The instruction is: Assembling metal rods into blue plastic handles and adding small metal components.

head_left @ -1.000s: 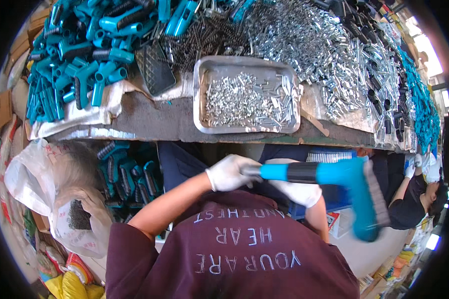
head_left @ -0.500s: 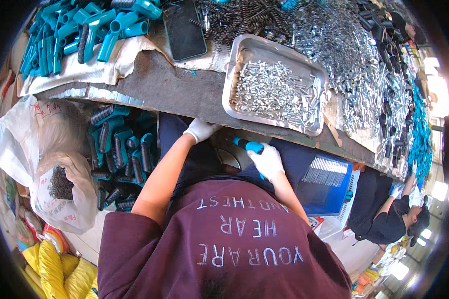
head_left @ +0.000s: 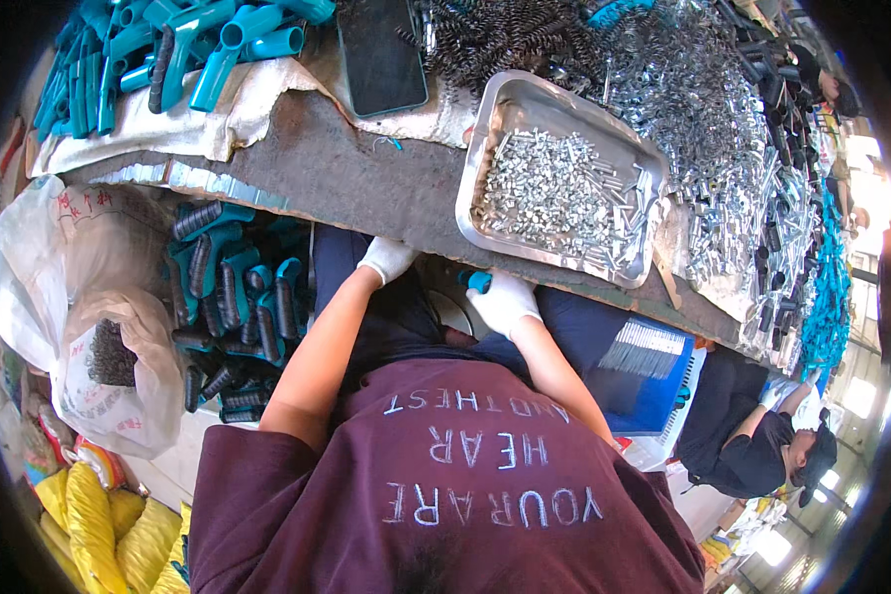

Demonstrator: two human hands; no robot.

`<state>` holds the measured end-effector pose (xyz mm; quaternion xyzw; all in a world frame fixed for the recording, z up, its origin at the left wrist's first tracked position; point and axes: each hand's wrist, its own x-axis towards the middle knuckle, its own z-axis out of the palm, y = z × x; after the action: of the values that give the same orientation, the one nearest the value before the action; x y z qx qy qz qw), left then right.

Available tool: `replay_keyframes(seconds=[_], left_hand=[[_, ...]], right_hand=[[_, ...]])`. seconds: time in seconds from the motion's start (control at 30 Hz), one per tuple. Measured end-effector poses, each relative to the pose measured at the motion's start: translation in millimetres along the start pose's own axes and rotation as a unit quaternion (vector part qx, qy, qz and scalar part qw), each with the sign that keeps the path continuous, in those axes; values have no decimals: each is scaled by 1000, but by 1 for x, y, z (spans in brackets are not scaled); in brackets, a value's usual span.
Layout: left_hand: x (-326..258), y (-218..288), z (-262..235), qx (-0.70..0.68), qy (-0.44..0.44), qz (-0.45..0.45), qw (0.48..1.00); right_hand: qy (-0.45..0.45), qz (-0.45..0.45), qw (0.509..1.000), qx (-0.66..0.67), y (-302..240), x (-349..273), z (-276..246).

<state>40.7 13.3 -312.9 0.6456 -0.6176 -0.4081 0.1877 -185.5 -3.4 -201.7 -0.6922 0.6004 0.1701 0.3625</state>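
Observation:
In a white glove, my right hand closes round a teal and black plastic handle, low in front of the bench's near edge. Most of that handle is hidden by the hand and the bench. My left hand, also gloved in white, reaches to the underside of the edge, where its fingers are out of sight. Above my hands, on the worktable, a metal tray holds many small silvery pins.
Teal handle shells and a phone lie at the back left. Dark springs and loose metal parts pile behind the tray. Finished-looking handles sit left, a blue bin right. A person works farther right.
My right hand has moved up and left toward the bench edge with the handle, so less of the handle shows. My left hand stays at the edge. The view has shifted slightly.

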Motion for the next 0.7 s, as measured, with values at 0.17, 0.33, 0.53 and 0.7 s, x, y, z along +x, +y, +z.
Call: replay_keyframes(seconds=[0.17,0.33,0.53,0.7], left_hand=[[-3,9,0,70,9,74,995],[-9,50,3,66,-61,122,988],[-16,155,46,160,-300,249,907],[15,53,128,-4,-162,376,912]], right_hand=[[-38,-59,992,-106,-8,31,39],[-89,-111,988,63,24,18,4],[66,-44,985,150,62,-2,33],[148,-122,970,148,25,-13,39]])
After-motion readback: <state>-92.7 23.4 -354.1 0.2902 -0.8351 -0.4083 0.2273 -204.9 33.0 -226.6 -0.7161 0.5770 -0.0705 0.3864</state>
